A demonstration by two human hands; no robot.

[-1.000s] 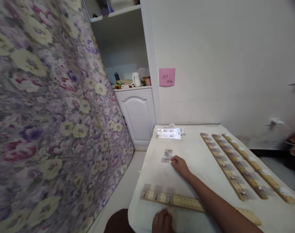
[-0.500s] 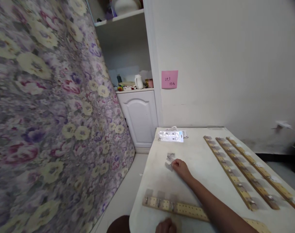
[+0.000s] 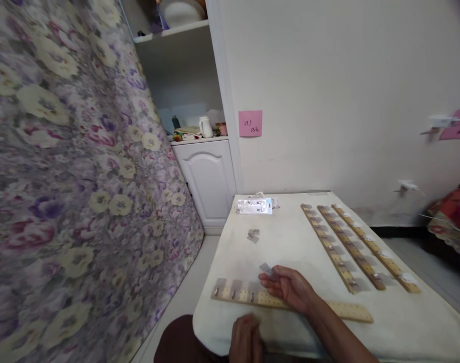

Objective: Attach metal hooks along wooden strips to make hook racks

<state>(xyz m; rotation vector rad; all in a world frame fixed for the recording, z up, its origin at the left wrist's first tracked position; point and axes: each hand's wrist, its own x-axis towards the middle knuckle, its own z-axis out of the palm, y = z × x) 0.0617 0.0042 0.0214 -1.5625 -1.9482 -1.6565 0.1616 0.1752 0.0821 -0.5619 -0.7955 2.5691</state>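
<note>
My right hand [image 3: 290, 287] pinches a small clear plastic square [image 3: 266, 268] between thumb and forefinger, above the near perforated wooden strip [image 3: 270, 299]. Small metal pieces with clear squares stand along that strip's left part. At the table's front edge, my left hand [image 3: 245, 337] is closed with its fingers curled, just below the strip; whether anything is inside cannot be seen. A small pile of clear squares [image 3: 253, 235] lies farther back on the white table [image 3: 283, 232].
Three more wooden strips, a left strip [image 3: 330, 248], a middle strip [image 3: 351, 247] and a right strip [image 3: 391, 267], bear small fittings on the table's right. A shiny blister pack [image 3: 253, 205] lies at the back. A floral curtain [image 3: 82, 201] hangs at left.
My right hand has moved from the pile back toward the near strip, now carrying a clear square. My left hand shows more at the bottom. The view has shifted to the right.
</note>
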